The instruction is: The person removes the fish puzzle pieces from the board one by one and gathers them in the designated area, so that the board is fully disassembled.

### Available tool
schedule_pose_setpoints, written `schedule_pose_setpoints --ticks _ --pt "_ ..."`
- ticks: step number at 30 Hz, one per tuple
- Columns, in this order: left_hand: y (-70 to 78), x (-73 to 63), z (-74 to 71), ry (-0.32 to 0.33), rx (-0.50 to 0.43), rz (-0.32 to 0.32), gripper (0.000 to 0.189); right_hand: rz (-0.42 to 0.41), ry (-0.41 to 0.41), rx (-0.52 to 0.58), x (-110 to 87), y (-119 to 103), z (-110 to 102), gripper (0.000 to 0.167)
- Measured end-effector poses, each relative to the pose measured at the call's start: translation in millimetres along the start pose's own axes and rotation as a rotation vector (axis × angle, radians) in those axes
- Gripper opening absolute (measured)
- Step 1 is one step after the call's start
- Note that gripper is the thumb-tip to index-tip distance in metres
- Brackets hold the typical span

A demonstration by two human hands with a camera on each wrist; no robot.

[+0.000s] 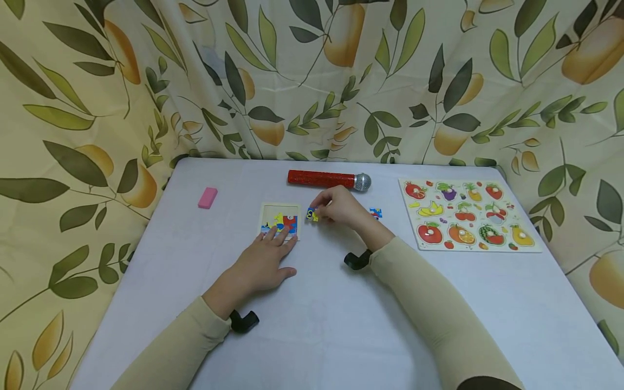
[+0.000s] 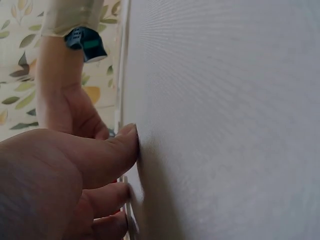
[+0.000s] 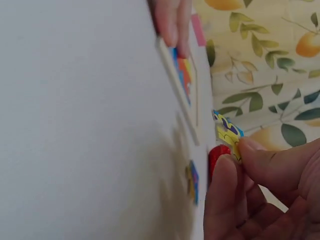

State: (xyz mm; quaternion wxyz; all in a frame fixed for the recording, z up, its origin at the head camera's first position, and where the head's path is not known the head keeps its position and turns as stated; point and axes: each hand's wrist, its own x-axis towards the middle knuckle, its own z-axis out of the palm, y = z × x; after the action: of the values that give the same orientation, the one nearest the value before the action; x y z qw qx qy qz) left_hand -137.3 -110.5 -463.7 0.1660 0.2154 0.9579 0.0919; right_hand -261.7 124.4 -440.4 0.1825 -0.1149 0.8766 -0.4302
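Note:
My left hand [image 1: 260, 265] lies with fingers outstretched over the near part of a small pale puzzle tray [image 1: 275, 208], fingertips on the colourful pieces in it. Red, yellow and blue show there; the bare tray floor shows along its far part. Between thumb and fingertips, my right hand [image 1: 343, 208] pinches a yellow and blue puzzle piece [image 3: 229, 131], just right of the tray. Another puzzle piece [image 1: 375, 213], blue and red, lies on the table beyond the right wrist. The left wrist view shows the left thumb [image 2: 117, 150] near the white cloth; the tray is mostly hidden there.
A red microphone [image 1: 322, 179] with a silver head lies behind the right hand. On the right is a fruit picture board [image 1: 524, 247] with knobbed pieces. A pink block [image 1: 207, 198] lies at the left. White cloth covers the table [image 1: 322, 325]; a patterned curtain hangs behind.

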Motion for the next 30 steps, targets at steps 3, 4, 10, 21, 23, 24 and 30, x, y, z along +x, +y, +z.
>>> schedule_pose_setpoints --ticks 3,4,10,21,23,24,30 --pt "-0.1 -0.8 0.2 0.001 0.001 0.003 0.083 0.027 -0.029 -0.002 -3.5 6.7 -0.8 0.014" --pt "-0.2 -0.9 0.3 0.003 0.005 0.005 0.083 0.034 -0.037 -0.001 -4.6 8.8 -0.6 0.014" --pt "0.2 -1.6 0.0 0.011 0.026 0.007 0.083 0.062 -0.050 0.026 -8.6 16.0 2.2 0.013" --pt "-0.4 -0.4 1.3 0.013 0.016 0.001 0.083 0.000 0.002 -0.139 -7.7 17.6 11.6 0.010" --pt "-1.2 0.3 2.0 0.015 0.014 0.000 0.083 -0.024 0.021 -0.179 -7.8 16.4 13.4 0.010" --pt "-1.5 0.6 2.4 0.016 0.018 0.001 0.082 -0.036 0.028 -0.201 -7.7 16.0 14.2 0.010" --pt "-3.3 1.7 5.2 0.028 0.044 0.016 0.082 -0.073 0.053 -0.278 -8.6 15.2 17.7 0.008"
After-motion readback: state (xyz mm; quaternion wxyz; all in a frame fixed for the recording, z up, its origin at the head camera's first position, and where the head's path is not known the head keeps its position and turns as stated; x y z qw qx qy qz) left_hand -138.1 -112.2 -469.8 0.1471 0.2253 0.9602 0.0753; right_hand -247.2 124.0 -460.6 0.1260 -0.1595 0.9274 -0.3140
